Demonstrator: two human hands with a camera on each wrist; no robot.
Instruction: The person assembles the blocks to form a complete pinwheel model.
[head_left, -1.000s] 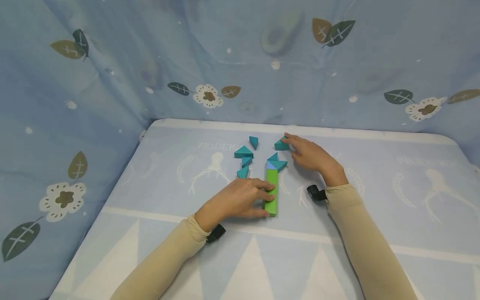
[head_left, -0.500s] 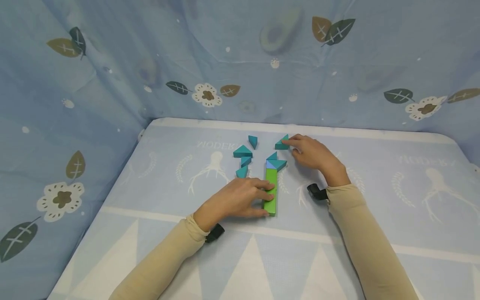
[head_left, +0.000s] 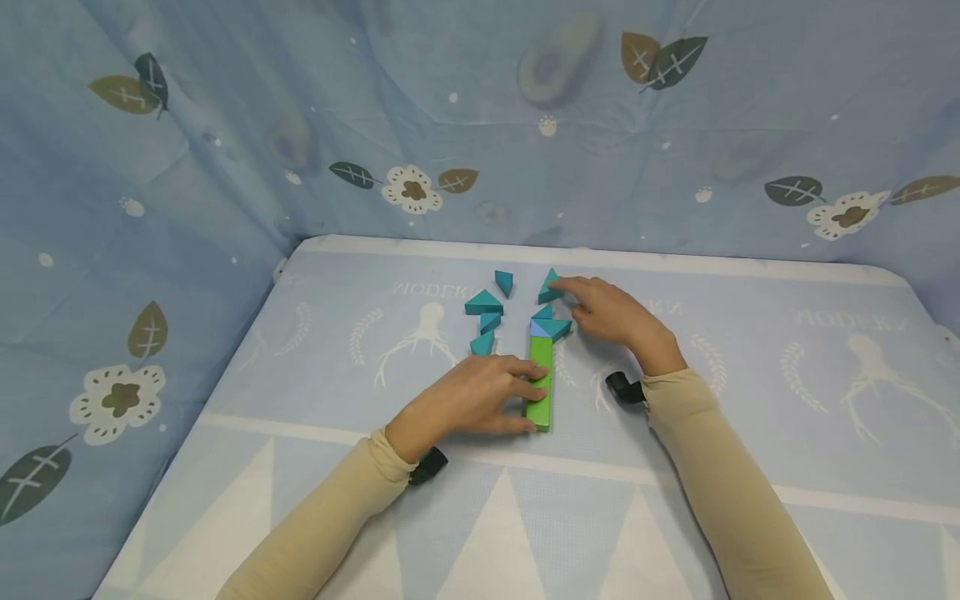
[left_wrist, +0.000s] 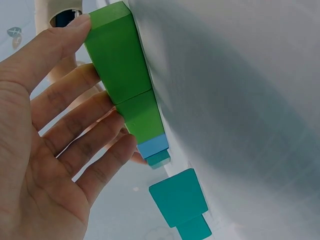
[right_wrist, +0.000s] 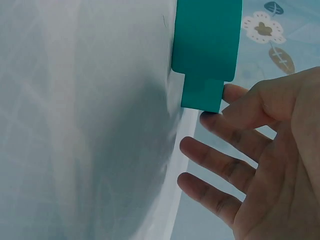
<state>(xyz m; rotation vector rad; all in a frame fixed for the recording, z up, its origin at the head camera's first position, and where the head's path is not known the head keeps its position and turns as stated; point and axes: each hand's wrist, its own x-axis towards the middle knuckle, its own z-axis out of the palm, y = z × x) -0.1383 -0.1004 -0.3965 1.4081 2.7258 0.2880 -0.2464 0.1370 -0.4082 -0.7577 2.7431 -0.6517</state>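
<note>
My left hand rests its thumb and nearly straight fingers against a row of two green blocks. In the left wrist view, the thumb touches one end of the green row. Beyond the row's far end sits a light-blue triangular block, with teal triangular blocks beside and behind it. My right hand reaches from the right and touches a teal triangular block with its extended index finger. In the right wrist view, the other right-hand fingers are spread loosely and hold nothing.
Several loose teal triangular blocks lie left of the green row, one of them farther back. A patterned cloth covers the table, and a blue curtain stands behind it. Black wrist devices show beneath both wrists.
My right index finger has slid the far teal triangular block leftward and turned it, so it now lies just behind the other teal pieces. My left hand keeps its place on the green blocks.
</note>
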